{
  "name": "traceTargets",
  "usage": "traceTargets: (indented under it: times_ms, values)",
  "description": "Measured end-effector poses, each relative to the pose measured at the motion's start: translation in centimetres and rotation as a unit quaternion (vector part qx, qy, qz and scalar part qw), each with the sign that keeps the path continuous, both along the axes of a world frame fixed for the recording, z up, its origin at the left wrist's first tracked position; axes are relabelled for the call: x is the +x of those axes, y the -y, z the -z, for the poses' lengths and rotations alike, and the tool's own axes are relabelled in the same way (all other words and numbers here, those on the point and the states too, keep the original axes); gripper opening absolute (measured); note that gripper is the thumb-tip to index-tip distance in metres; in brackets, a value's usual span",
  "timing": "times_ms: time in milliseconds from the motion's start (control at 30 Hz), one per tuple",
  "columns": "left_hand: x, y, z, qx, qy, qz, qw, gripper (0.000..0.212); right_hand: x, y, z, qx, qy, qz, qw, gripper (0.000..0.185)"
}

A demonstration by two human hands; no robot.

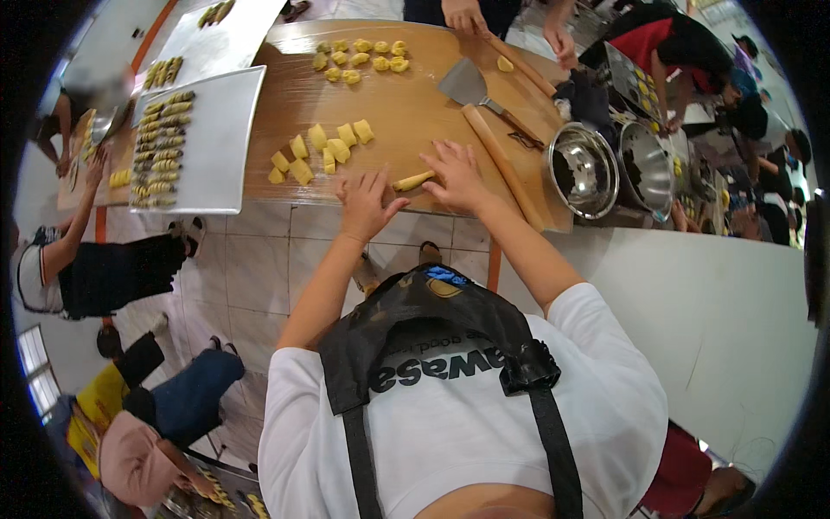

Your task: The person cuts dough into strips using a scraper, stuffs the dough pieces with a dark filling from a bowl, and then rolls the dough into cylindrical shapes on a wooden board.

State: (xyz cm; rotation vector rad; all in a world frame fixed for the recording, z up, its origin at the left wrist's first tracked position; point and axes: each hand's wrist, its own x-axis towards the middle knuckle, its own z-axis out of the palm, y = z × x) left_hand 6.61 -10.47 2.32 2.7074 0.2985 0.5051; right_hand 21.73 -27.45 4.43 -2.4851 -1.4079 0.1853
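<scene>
A thin roll of yellow dough [413, 181] lies near the front edge of the wooden table [389, 123]. My right hand [459, 174] is spread at its right end, fingertips touching or just above it. My left hand [368, 202] is at its left end, fingers apart and nothing in the grasp. Cut pieces of yellow dough [318, 136] lie beyond my left hand. To the right of my right hand is a wooden rolling pin [502, 165]. A wide metal scraper [465, 82] with a wooden handle lies farther back.
A metal tray [217, 143] with rows of striped dough rolls [162, 149] overlaps the table's left end. Steel bowls [583, 170] with dark filling stand at the right. Across the table, another person's hand [464, 15] is at a second rolling pin [519, 65]. Filled dough lumps [360, 58] sit at the back.
</scene>
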Motion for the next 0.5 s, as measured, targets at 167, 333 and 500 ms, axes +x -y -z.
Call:
traceTargets:
  times_ms: [167,333,500]
  values:
    - [1.3,2.1,0.7,-0.011,0.020,-0.082,0.996,0.033,0.7,-2.1,1.5,0.063,-0.018,-0.138,0.988,0.032]
    - [2.1,8.3,1.6,-0.082,-0.030,-0.144,0.986,0.008,1.5,2.9,0.1,0.084,-0.003,-0.130,0.988,0.014]
    - [3.2,7.7,1.6,-0.047,0.010,-0.174,0.984,0.024,3.4,0.9,1.3,0.038,0.038,-0.184,0.981,0.037]
